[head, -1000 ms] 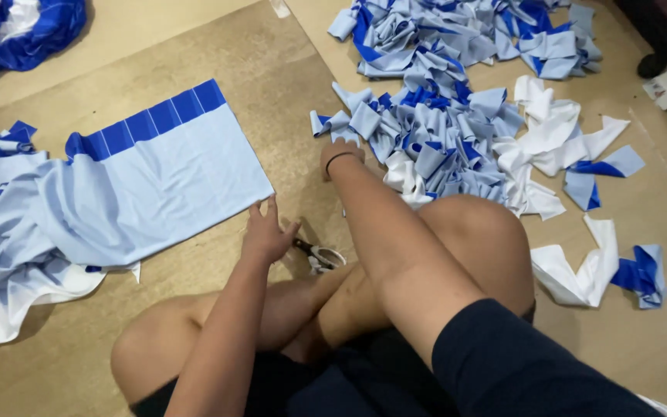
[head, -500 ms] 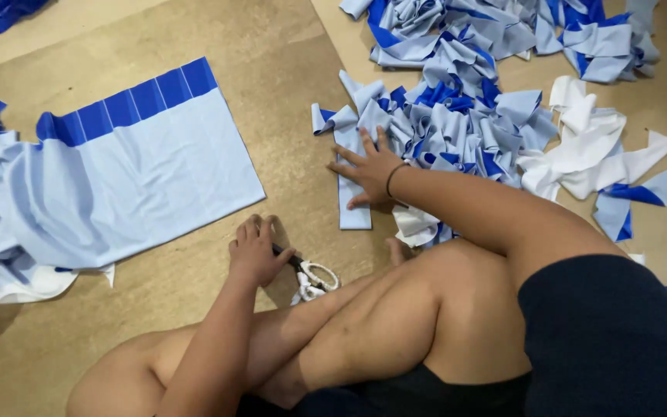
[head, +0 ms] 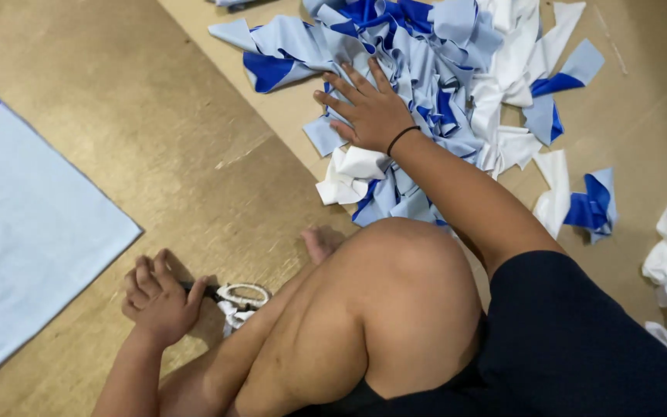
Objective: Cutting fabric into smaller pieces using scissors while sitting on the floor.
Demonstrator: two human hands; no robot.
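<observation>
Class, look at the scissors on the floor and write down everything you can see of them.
The scissors lie flat on the brown floor, just right of the left hand, which rests curled on the floor and covers the blade end. Only the handle end shows: pale looped handles with a dark part running toward the hand. A small white scrap lies against the handles, and the person's shin passes close beside them. Whether the blades are open or closed cannot be told.

Even, warm indoor light from above; soft shadows under the left hand [head: 156, 301]; slight motion blur overall.
</observation>
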